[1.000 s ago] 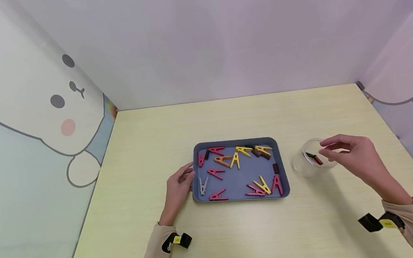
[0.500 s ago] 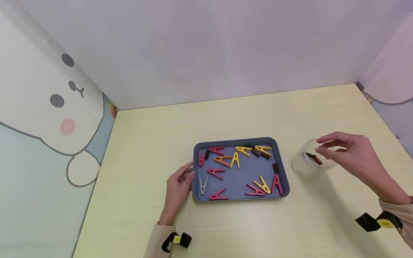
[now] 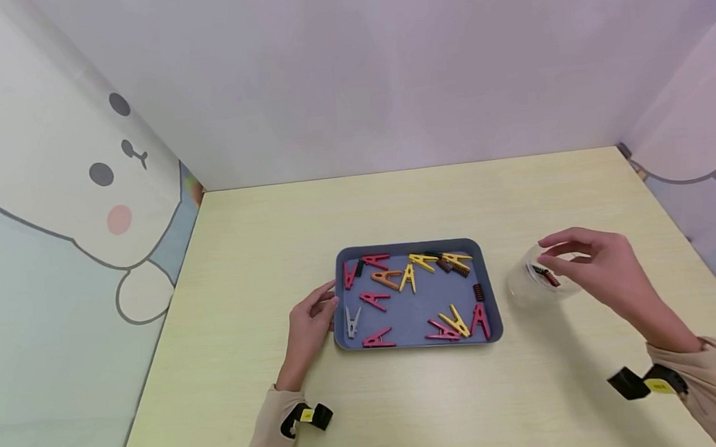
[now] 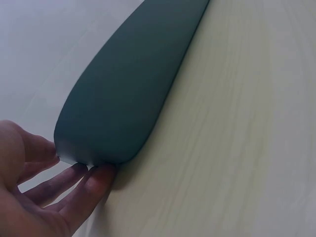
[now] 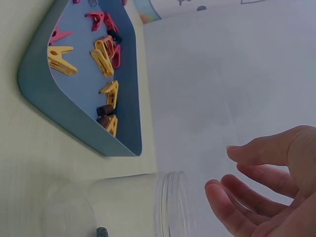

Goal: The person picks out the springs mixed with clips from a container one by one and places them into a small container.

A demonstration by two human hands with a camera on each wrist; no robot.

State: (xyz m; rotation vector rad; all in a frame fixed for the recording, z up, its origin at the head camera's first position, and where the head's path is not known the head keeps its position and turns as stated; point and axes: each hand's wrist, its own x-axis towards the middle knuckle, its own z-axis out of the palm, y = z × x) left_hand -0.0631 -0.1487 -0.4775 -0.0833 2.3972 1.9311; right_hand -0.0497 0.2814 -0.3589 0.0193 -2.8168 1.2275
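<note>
The right hand (image 3: 600, 263) hangs above the mouth of a clear jar (image 3: 524, 292), thumb and fingers a narrow gap apart with nothing visible between them. Inside the upright jar lie a black coil (image 3: 538, 269) and a reddish-brown coil (image 3: 551, 278). The left hand (image 3: 309, 324) rests its fingertips against the outer wall at the left end of the blue-grey tray (image 3: 410, 319). In the tray, dark coils (image 3: 478, 292) sit among plastic clothespins (image 3: 369, 296); some crowd the yellow clothespins near the far right corner, so fingers picking there could snag a clothespin too. The jar stands unheld on the table (image 3: 261, 257); a knuckle catching its rim could tip it and spill the coils. Too hard a push from the left fingertips could slide the tray towards the jar.
</note>
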